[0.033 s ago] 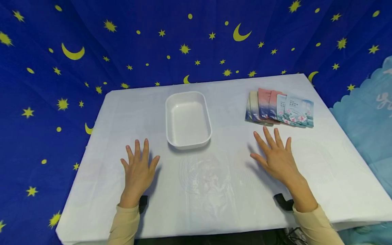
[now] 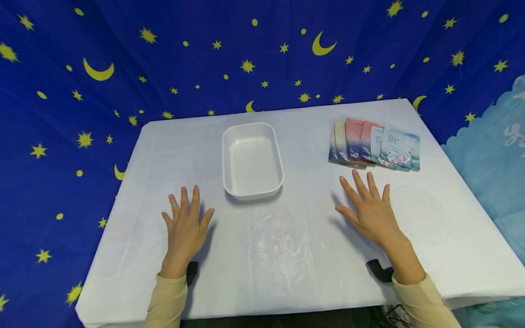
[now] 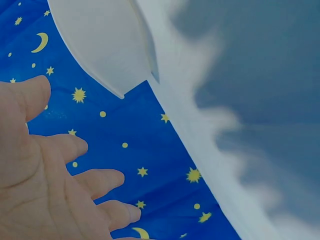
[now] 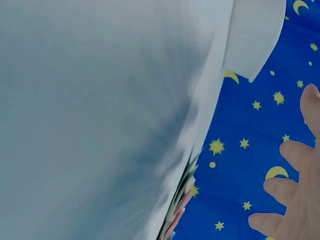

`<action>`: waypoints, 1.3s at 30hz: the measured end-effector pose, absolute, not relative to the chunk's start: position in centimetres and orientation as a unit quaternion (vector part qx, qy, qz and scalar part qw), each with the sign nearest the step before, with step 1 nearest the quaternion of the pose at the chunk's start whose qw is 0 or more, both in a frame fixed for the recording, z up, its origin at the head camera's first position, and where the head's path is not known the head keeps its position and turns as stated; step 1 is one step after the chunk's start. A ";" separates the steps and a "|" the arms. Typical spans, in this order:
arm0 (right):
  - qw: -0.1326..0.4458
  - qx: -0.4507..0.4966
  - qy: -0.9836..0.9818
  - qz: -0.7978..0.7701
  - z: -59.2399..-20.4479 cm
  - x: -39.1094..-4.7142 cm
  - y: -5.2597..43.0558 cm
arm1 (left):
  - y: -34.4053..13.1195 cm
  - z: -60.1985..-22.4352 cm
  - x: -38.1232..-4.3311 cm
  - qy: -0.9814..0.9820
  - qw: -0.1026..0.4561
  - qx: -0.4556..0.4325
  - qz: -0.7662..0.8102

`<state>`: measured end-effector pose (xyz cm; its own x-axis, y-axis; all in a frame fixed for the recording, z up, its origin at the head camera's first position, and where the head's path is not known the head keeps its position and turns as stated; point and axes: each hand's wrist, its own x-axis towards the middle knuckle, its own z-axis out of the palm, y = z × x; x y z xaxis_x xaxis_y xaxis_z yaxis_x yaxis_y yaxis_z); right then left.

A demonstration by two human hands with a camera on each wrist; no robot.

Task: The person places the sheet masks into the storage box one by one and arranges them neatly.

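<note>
All my fingers (image 2: 361,184) spread free above the counter (image 2: 311,278); white tray (image 2: 252,159) and fanned packets (image 2: 398,149) lie ahead, starry curtain (image 2: 213,68) behind them.

The tray (image 2: 252,163) looks smooth plastic, the packets (image 2: 375,146) glossy, the backdrop (image 2: 197,20) cloth.

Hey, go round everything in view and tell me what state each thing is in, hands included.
Left hand: fingers spread, holding nothing, above the table covering
Right hand: fingers spread, holding nothing, near the packets
White tray: upright, uncovered, inner floor in plain view
Packets: lying in an overlapping fan; whether sealed, cannot tell
White table covering: spread out flat
Starry curtain: hanging behind
</note>
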<state>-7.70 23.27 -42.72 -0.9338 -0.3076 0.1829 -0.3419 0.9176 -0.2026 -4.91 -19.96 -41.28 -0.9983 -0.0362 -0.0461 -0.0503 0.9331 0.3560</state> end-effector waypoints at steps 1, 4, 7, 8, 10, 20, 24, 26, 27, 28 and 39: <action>0.074 0.167 -0.976 0.117 -42.7 -7.7 23.3 | -19.9 -41.2 -4.9 0.983 0.020 -0.022 0.182; 0.077 0.168 -0.976 0.118 -42.6 -7.7 23.2 | -19.9 -41.2 -5.0 0.982 0.025 -0.022 0.187; 0.084 0.173 -0.974 0.121 -42.4 -7.9 23.1 | -19.8 -41.2 -5.1 0.981 0.027 -0.021 0.191; 0.086 0.175 -0.973 0.122 -42.3 -7.9 23.1 | -19.8 -41.2 -5.1 0.981 0.028 -0.021 0.193; 0.087 0.176 -0.973 0.124 -42.2 -8.0 23.1 | -19.7 -41.2 -5.1 0.980 0.028 -0.021 0.197; 0.084 0.170 -0.973 0.130 -42.4 -7.5 23.2 | -18.9 -41.4 -6.1 0.965 -0.006 0.009 0.262; 0.088 0.170 -0.972 0.134 -42.3 -7.5 23.3 | -18.0 -41.4 -7.9 0.941 -0.046 0.029 0.334; 0.091 0.169 -0.972 0.135 -42.1 -7.4 23.3 | -17.5 -41.6 -9.1 0.919 -0.062 0.033 0.387; 0.092 0.168 -0.972 0.134 -42.1 -7.4 23.4 | -17.2 -41.8 -9.7 0.908 -0.067 0.033 0.413; 0.092 0.167 -0.973 0.133 -42.1 -7.4 23.5 | -17.0 -42.0 -10.3 0.896 -0.069 0.031 0.438; 0.092 0.095 -0.985 0.110 -40.1 -10.0 25.3 | -15.6 -43.5 -13.7 0.826 -0.013 -0.040 0.562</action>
